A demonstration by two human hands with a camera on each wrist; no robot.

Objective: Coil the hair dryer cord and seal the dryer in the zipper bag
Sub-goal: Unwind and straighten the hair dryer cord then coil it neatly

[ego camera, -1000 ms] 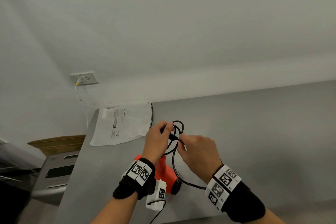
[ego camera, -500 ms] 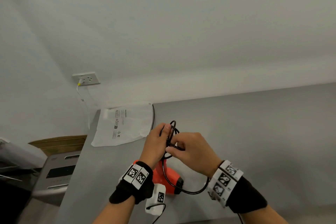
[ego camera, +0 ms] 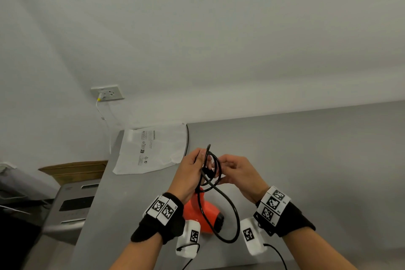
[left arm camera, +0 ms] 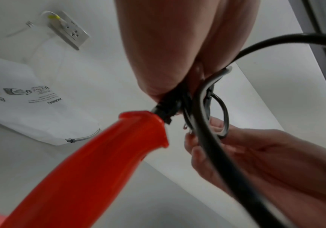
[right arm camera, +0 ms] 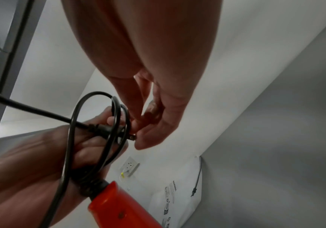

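My left hand point(ego camera: 197, 161) grips several small loops of the black cord point(ego camera: 210, 165) just above the orange hair dryer point(ego camera: 202, 215), whose handle end hangs under that fist point(left arm camera: 169, 86). My right hand point(ego camera: 220, 174) faces it and pinches the cord's plug point(right arm camera: 119, 132), which pokes through the loops. A long slack loop of cord point(ego camera: 234, 221) droops past the dryer toward my right wrist. The white zipper bag point(ego camera: 151, 149) lies flat on the grey table point(ego camera: 306, 160), at its far left corner behind my hands.
A wall outlet point(ego camera: 107, 92) with a white lead plugged in sits above the bag. Left of the table edge stand a grey machine point(ego camera: 72, 206) and a cardboard box point(ego camera: 74, 170). A white wall runs along the table's far side.
My right hand has drawn back to the right and now pinches the plug at the coil. The slack cord has swung out into a wider loop beside the dryer.
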